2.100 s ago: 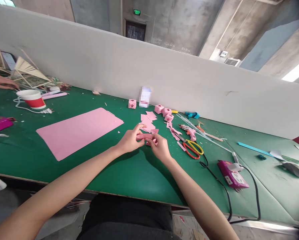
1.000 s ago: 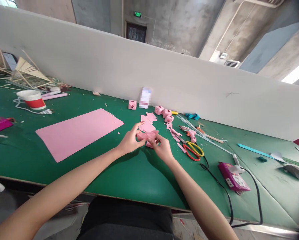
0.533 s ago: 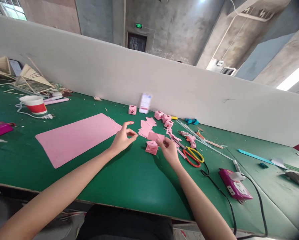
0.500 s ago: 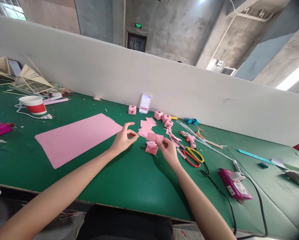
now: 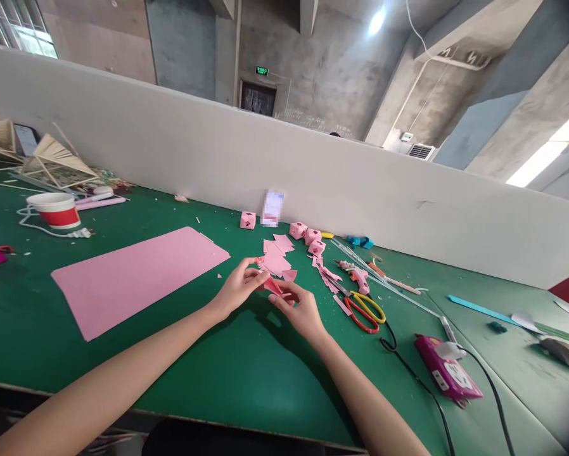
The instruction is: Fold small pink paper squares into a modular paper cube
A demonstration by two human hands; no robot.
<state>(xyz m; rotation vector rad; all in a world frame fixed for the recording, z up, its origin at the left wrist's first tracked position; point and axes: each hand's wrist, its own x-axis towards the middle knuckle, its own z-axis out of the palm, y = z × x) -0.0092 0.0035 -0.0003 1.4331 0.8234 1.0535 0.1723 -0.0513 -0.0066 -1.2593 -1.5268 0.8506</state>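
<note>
1. The pink piece (image 5: 272,286) is held up between the two hands, to the left of the scissors (image 5: 349,293); fingers cover much of it, so its exact shape is hard to tell.
2. The left hand (image 5: 238,289), farther left of the scissors, has thumb and fingertips pinched together on the left end of the pink piece.
3. The right hand (image 5: 300,310), just left of the scissors, is curled, thumb and forefinger nearly closed on the right end of the same piece.
4. The scissors lie on the green surface (image 5: 208,380), one handle red and one yellow, with scraps (image 5: 326,277) of pink paper along their blades.
5. The slips (image 5: 275,254), overlapping, lie left of the scissors and farther back.
6. Three cubes (image 5: 298,230), pink with dark openings, stand beyond the scissors to the left; a lone cube (image 5: 248,220) is farther left.
7. Just beyond the scissors is the glue gun (image 5: 359,278).
8. Well left of the scissors lies a large sheet (image 5: 142,278) of pink paper, and past it a red-and-white cup (image 5: 59,215).
9. Right of the scissors and nearer the wearer is a magenta socket (image 5: 439,364) with a plug in it.
</note>
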